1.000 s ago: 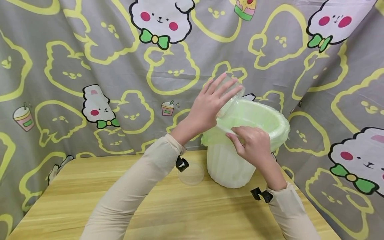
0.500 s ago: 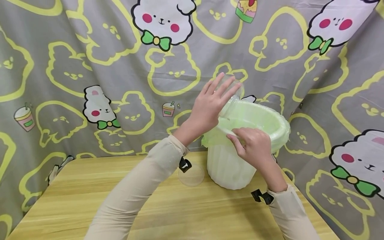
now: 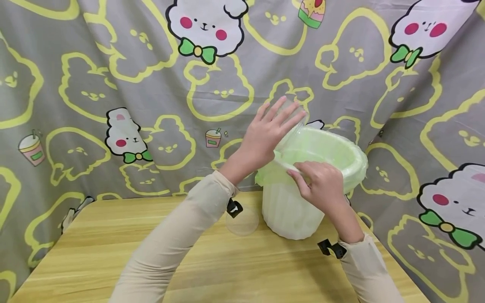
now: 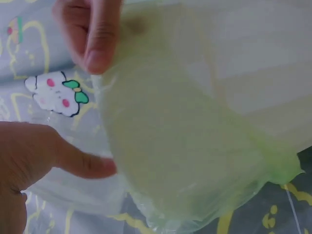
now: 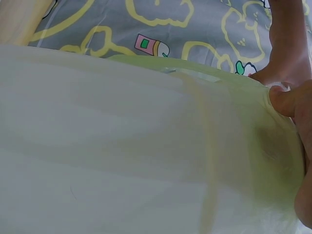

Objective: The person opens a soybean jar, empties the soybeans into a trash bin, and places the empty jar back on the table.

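My left hand point(image 3: 257, 139) grips a clear jar point(image 3: 291, 134), tilted mouth-down over the near left edge of a white bin point(image 3: 291, 210). A pale green liner bag point(image 3: 329, 147) covers the bin's rim and folds outward. With thumb and curled fingers, my right hand point(image 3: 322, 183) holds the near rim through the bag. The left wrist view has the jar point(image 4: 87, 192) beside the left thumb, against the liner. In the right wrist view the bin wall point(image 5: 97, 136) fills most of the picture. Whether anything is inside the jar cannot be made out.
A clear round disc, like a lid point(image 3: 242, 221), lies on the wooden table point(image 3: 94, 244) left of the bin. Behind and to the right hangs a grey patterned curtain point(image 3: 159, 97). The bin stands near the table's back right.
The left hand tipped the jar slightly up, then lowered it again at the bin's edge. The right hand keeps its hold on the rim.
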`<action>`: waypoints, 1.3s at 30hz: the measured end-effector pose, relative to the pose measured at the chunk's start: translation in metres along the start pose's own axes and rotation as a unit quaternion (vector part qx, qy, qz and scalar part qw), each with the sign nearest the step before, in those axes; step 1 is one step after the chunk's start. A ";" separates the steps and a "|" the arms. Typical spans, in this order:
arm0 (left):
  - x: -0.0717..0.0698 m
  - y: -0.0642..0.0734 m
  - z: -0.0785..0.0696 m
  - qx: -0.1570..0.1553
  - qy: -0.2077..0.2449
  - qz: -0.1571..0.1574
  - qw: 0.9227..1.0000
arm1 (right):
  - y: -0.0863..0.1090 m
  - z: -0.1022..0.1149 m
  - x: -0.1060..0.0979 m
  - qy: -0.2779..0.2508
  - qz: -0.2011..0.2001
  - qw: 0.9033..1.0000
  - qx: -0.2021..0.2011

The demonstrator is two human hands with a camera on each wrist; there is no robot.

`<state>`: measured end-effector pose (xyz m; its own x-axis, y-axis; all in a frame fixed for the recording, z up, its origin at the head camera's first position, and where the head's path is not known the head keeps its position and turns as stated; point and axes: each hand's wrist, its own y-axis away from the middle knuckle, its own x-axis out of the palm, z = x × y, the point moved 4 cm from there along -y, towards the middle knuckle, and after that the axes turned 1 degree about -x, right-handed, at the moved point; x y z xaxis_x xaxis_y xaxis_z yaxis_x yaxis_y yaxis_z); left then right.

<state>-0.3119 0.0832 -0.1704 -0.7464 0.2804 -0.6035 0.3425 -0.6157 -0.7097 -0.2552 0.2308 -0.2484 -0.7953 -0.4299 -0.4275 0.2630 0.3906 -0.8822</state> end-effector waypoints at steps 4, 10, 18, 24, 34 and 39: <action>0.001 -0.001 -0.001 0.006 -0.008 0.005 1.000 | 0.000 0.000 0.000 0.001 0.002 1.000 -0.002; 0.003 0.001 0.000 -0.002 0.014 0.014 1.000 | 0.000 0.000 0.001 0.000 0.005 1.000 0.001; 0.000 0.002 0.000 -0.001 -0.010 -0.020 1.000 | 0.002 -0.001 0.000 -0.002 0.008 1.000 0.006; 0.000 0.003 -0.006 0.028 -0.033 -0.032 0.999 | 0.003 -0.001 0.000 0.003 0.012 1.000 0.001; 0.001 0.005 0.003 -0.005 0.013 -0.015 1.000 | 0.002 0.000 0.000 0.001 0.006 1.000 0.003; -0.006 0.008 0.012 -0.035 0.061 -0.043 0.997 | 0.002 -0.001 -0.002 0.007 0.012 1.000 0.004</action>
<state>-0.3116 0.0676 -0.1678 -0.7020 0.4198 -0.5754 0.3223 -0.5331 -0.7822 -0.2541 0.2334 -0.2494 -0.7965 -0.4091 -0.4453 0.2860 0.3939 -0.8735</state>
